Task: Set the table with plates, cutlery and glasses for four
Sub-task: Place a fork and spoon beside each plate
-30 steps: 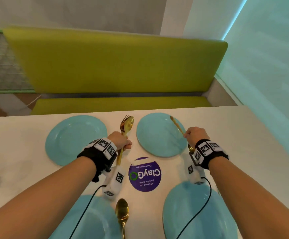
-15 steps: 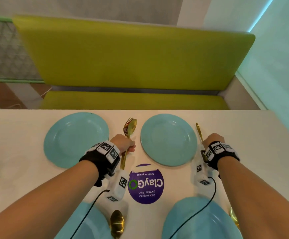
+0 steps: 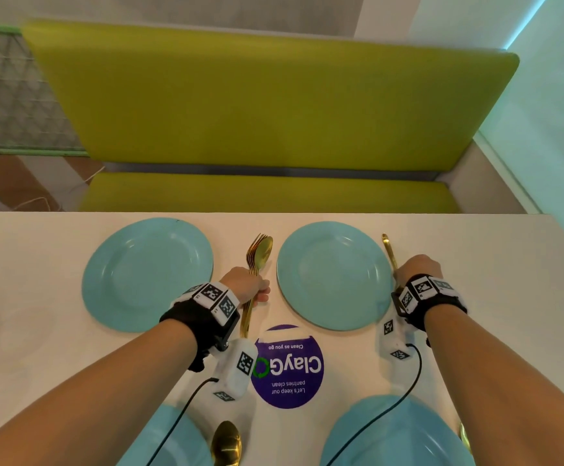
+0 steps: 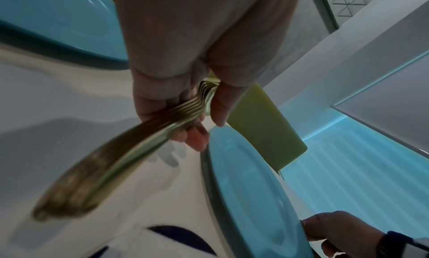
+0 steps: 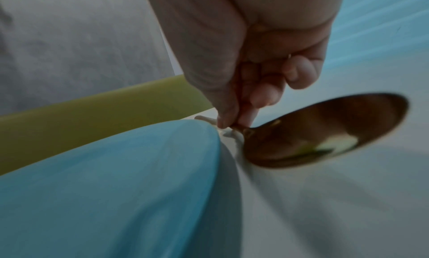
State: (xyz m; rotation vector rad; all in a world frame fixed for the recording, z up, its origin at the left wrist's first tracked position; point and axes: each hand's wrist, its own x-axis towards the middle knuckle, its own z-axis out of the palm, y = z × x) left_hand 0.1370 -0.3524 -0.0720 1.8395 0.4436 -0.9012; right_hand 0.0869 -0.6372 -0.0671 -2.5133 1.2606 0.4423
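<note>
Two teal plates, the far left plate (image 3: 148,274) and the far right plate (image 3: 332,275), lie on the white table (image 3: 492,297). Parts of two more show at the bottom, one on the left (image 3: 180,438) and one on the right (image 3: 398,435). Between the far plates, my left hand (image 3: 245,285) grips a bundle of gold cutlery (image 3: 258,253) by the handles (image 4: 148,139), heads pointing away. Just right of the far right plate, my right hand (image 3: 416,269) pinches a gold spoon (image 3: 388,250). Its bowl (image 5: 325,131) points toward me, low over the table.
A gold spoon (image 3: 227,443) lies between the two near plates. A round purple sticker (image 3: 289,366) marks the table's middle. A green bench (image 3: 267,190) runs along the far edge, and a pale wall closes the right side.
My right hand carried its spoon from above the far right plate to the table at that plate's right side. My left hand kept hold of the bundle between the far plates.
</note>
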